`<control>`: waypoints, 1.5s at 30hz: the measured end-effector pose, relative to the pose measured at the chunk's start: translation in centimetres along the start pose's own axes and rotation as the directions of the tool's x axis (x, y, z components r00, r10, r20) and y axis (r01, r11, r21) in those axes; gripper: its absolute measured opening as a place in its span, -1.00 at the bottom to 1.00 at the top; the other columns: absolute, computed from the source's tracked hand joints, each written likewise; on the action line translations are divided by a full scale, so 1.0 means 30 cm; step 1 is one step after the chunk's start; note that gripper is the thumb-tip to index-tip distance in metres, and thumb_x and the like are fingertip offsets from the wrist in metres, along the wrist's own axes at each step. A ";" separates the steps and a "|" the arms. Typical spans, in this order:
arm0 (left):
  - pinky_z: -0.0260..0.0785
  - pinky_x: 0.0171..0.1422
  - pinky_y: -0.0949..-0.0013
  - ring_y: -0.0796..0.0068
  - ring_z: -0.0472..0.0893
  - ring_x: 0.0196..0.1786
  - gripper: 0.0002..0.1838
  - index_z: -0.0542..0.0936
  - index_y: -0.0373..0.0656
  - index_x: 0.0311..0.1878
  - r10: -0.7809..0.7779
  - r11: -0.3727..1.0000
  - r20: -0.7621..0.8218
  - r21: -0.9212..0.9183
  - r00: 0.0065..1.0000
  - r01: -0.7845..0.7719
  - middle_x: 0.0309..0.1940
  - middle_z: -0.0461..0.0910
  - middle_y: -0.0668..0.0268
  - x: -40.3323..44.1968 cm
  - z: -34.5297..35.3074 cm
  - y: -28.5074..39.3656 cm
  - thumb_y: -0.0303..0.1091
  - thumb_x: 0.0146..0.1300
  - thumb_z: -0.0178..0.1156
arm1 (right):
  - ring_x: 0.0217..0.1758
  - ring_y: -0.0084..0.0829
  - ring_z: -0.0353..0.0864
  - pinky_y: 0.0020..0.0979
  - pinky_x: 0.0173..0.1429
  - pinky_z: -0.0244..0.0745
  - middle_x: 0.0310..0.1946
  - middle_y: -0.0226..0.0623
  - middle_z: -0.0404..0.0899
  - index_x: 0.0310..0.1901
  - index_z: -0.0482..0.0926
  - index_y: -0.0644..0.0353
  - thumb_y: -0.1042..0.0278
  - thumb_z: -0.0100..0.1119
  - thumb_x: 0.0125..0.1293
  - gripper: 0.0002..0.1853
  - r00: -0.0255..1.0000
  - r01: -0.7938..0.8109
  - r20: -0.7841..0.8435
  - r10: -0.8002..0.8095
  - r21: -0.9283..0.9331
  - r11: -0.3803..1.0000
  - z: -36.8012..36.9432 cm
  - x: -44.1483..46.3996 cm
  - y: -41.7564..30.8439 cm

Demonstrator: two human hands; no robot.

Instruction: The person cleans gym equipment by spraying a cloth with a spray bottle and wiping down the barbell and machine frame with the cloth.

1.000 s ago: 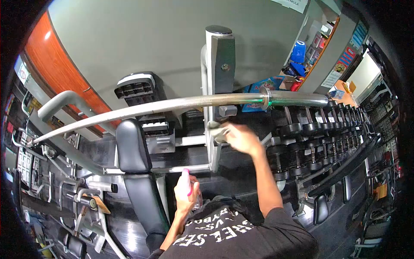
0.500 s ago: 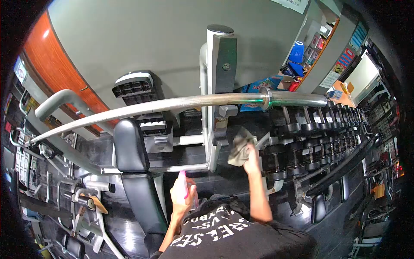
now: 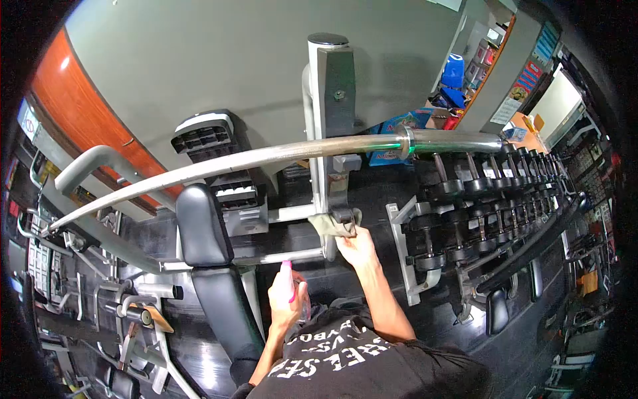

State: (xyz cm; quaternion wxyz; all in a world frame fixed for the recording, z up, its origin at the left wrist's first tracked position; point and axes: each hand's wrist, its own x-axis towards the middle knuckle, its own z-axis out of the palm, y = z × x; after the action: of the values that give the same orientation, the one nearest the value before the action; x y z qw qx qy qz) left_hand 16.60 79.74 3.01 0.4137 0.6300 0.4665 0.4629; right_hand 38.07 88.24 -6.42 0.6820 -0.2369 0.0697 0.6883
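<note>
Low in the middle, my left hand [image 3: 286, 302] is wrapped round a spray bottle [image 3: 286, 282] with a pink and white top; its clear body shows partly beside my fingers. My right hand [image 3: 359, 249] grips a grey-green cloth [image 3: 332, 225]. That cloth lies against the lower part of the rack's upright post [image 3: 327, 100], partly around a dark fitting there. Above both hands, a long metal barbell [image 3: 266, 158] runs across in front of the post.
A black padded bench [image 3: 222, 312] stands left of my left hand. On the right is a rack of dumbbells [image 3: 482, 233]. A black step-like stand [image 3: 207, 136] is by the wall, and other gym machines [image 3: 143, 319] fill the lower left.
My right hand first moved away from the post with the cloth, then back left onto the post's lower part. My left hand still holds the spray bottle in nearly the same place.
</note>
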 end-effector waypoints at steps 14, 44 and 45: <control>0.29 -0.51 0.54 0.66 0.42 -0.65 -0.86 0.48 -0.25 -0.25 0.024 0.999 0.059 -0.039 0.998 -0.022 -0.68 0.41 0.42 -0.022 0.030 -0.014 -0.49 0.16 0.23 | 0.19 -0.20 0.48 -0.06 0.37 0.25 0.11 -0.17 0.51 0.14 0.42 0.22 0.32 -0.15 0.36 -0.64 0.989 -0.107 -0.117 0.092 -0.126 0.986 -0.051 -0.207 -0.035; 0.32 -0.47 0.49 0.63 0.44 -0.63 -0.86 0.47 -0.26 -0.25 -0.013 1.000 0.016 0.007 1.000 0.012 -0.67 0.42 0.37 -0.079 -0.013 0.022 -0.43 0.19 0.20 | 0.13 -0.28 0.52 -0.18 0.28 0.36 0.00 -0.21 0.58 -0.02 0.52 0.23 0.39 -0.14 0.33 -0.72 0.999 -0.013 0.030 0.015 -0.061 0.998 -0.027 -0.049 0.060; 0.32 -0.47 0.50 0.63 0.44 -0.63 -0.86 0.47 -0.26 -0.26 -0.002 1.000 0.009 0.005 1.000 0.002 -0.68 0.42 0.38 -0.084 -0.018 0.020 -0.45 0.19 0.20 | 0.15 -0.29 0.52 -0.15 0.29 0.36 0.03 -0.23 0.57 0.06 0.49 0.20 0.38 -0.12 0.31 -0.67 0.992 0.125 0.082 -0.099 -0.436 0.891 -0.070 -0.084 0.043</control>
State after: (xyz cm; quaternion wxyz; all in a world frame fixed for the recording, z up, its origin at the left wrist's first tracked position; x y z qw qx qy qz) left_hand 15.87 77.20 3.21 0.4145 0.6327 0.4664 0.4585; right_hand 37.20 85.01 -7.48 0.6511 -0.3688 -0.1210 0.6522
